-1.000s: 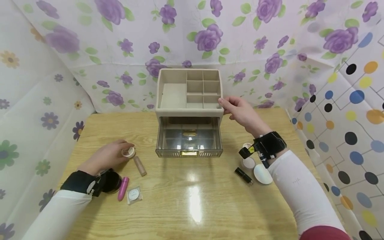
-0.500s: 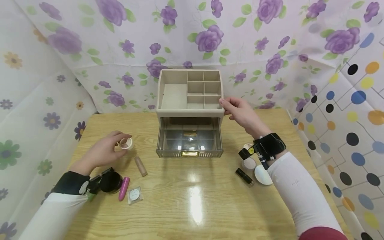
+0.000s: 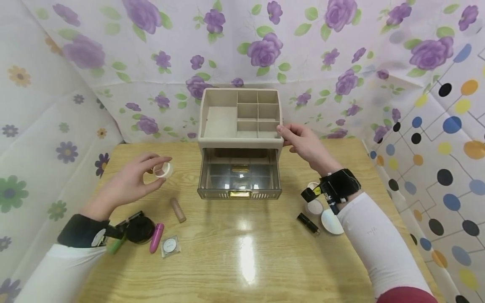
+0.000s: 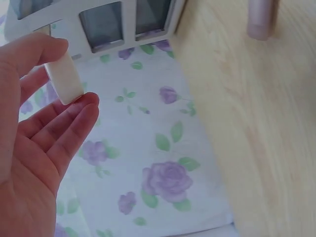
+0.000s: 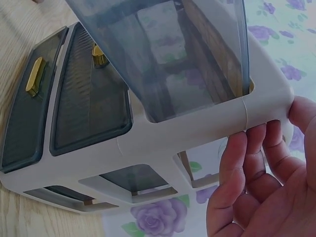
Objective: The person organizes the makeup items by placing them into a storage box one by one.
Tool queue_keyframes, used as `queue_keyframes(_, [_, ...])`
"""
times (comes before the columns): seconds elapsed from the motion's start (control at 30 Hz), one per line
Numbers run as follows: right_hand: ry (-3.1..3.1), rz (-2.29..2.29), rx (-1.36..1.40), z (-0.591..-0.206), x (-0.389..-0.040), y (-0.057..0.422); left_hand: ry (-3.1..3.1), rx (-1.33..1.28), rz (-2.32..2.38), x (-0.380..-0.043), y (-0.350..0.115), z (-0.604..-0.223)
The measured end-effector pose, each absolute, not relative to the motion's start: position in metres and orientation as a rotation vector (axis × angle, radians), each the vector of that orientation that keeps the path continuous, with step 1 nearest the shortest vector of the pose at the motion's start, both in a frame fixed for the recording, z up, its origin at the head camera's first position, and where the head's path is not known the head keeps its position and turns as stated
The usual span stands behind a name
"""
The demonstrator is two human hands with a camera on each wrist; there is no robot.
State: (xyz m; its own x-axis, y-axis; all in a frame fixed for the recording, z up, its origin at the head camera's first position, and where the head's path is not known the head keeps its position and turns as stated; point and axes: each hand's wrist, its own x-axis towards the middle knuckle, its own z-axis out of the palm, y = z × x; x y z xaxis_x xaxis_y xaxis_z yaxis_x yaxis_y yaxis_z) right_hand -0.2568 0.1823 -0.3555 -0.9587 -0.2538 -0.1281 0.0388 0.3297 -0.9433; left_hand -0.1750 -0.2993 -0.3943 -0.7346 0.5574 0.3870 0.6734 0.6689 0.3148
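Note:
My left hand (image 3: pixel 126 182) pinches a small round white jar (image 3: pixel 163 170) between thumb and fingers, above the left side of the table. In the left wrist view the jar (image 4: pixel 65 81) shows edge-on as a whitish band. A beige makeup organizer (image 3: pixel 240 142) stands at the back centre, its clear top drawer (image 3: pixel 239 181) pulled out and no items visible in it. With thumb on the top rim and fingers against the side, my right hand (image 3: pixel 305 143) grips the organizer's right edge. The right wrist view shows these fingers (image 5: pixel 232 163) beneath the organizer's frame (image 5: pixel 192 126).
On the left lie a beige tube (image 3: pixel 178 210), a pink tube (image 3: pixel 156 238), a small square case (image 3: pixel 170 246), a round black case (image 3: pixel 141 229) and a partly hidden green item (image 3: pixel 115 245). Right: a black lipstick (image 3: pixel 308 223), a white disc (image 3: pixel 332 221) and a round pale compact (image 3: pixel 314 206).
My left hand has raised the white jar off the table and carried it away from me, tilting it. The right hand and the organizer have stayed in place.

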Motion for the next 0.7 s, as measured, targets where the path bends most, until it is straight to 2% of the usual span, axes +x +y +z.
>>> queue_keyframes(0.7, [2.456, -1.471, -0.199, -0.338, -0.260, 0.188, -2.462, -1.203, -0.600, -0.179, -0.249, -0.327])
